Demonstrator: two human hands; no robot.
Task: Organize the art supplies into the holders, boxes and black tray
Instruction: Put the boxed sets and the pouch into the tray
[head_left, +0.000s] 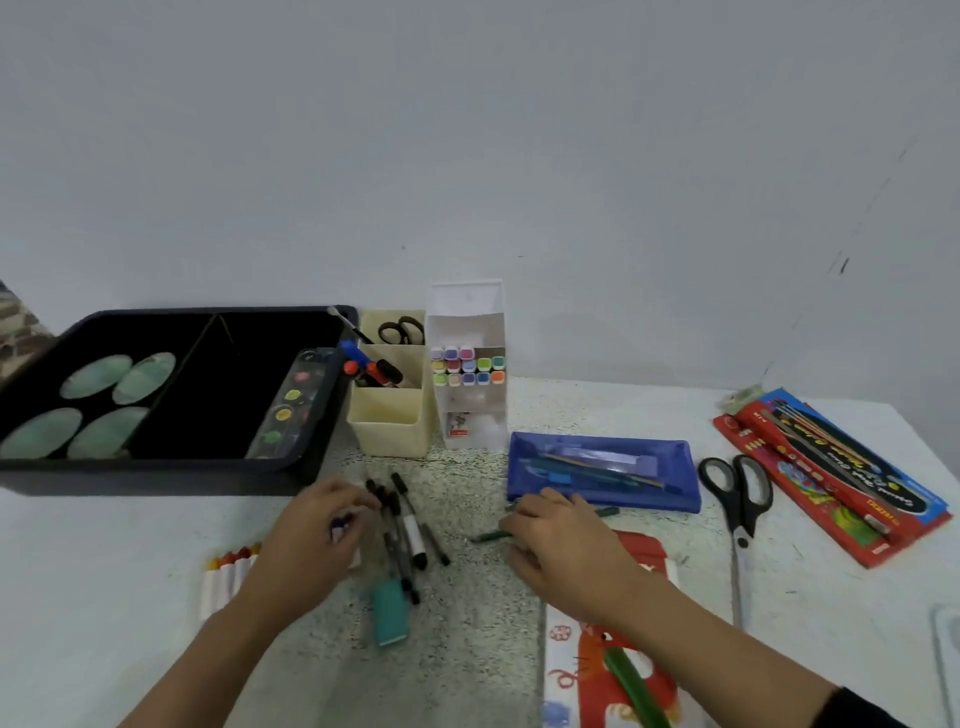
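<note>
A black tray (171, 470) fills the left of the frame, with four pale oval dishes (96, 402) and a strip of paints (291, 408) inside. Just right of it stand a cream holder (389, 436), with scissors and markers in it, and a white holder (470, 415) full of pastel markers. A blue pencil case (602, 470) lies right of centre. Further right are black scissors (737, 501) and red packs of brushes (831, 467).

Loose black pens (408, 530) lie heaped on the counter (104, 571) between the hands, with a teal eraser (389, 613) just below them and crayons (228, 571) at lower left.

The left hand (311, 540) touches the heap's left edge, its fingers curled round a purple-tipped stick (340, 525), blurred.

The right hand (561, 540) is at the case's near edge, fingers bent down over a green pencil (488, 536). Whether it pinches the pencil or only presses it I cannot tell. Its forearm crosses a red printed sheet (587, 675).
</note>
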